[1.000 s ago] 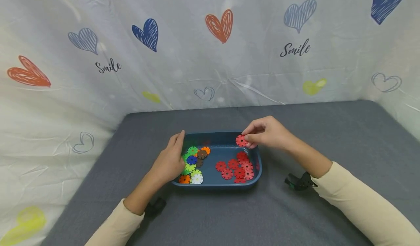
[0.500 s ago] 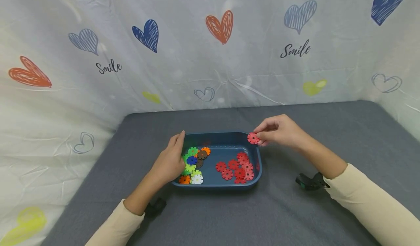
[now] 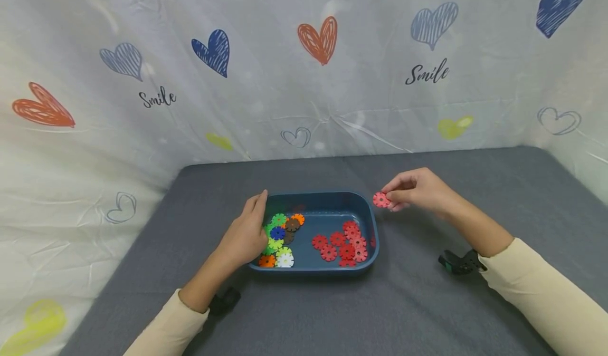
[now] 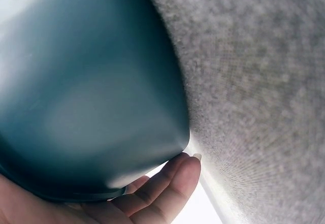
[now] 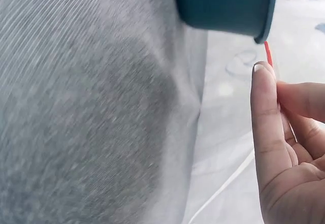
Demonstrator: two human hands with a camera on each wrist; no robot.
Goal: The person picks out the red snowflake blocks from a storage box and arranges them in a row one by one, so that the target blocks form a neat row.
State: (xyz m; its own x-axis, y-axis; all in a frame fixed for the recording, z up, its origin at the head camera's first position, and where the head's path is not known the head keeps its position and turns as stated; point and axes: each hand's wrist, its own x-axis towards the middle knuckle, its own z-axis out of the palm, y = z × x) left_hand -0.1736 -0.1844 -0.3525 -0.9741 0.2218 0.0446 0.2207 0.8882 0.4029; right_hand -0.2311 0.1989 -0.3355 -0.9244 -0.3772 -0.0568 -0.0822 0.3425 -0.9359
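Note:
In the head view, my right hand [image 3: 418, 190] pinches a coral-red, notched plastic disc [image 3: 381, 200] between thumb and fingers. The hand stands just right of the blue bin [image 3: 323, 272], beyond its right rim. From the right wrist, only the thin red edge of the disc [image 5: 268, 54] shows past the fingertips. My left hand [image 3: 244, 234] grips the bin's left end, with fingers [image 4: 172, 183] lying along its outer wall in the left wrist view. Several red discs [image 3: 347, 250] lie at the right inside the bin. Mixed green, blue, brown, orange and white discs [image 3: 277, 233] lie at the left, partly hidden by the left hand.
The bin stands on a grey cloth-covered table [image 3: 332, 314]. Behind it hangs a pale curtain [image 3: 266, 92] printed with hearts and "Smile". A black wrist device [image 3: 461, 262] sits by the right sleeve, another [image 3: 225, 299] by the left.
My right hand has moved rightward with the pinched disc, from over the bin's far right corner to outside its right rim. The left hand and the bin have stayed put.

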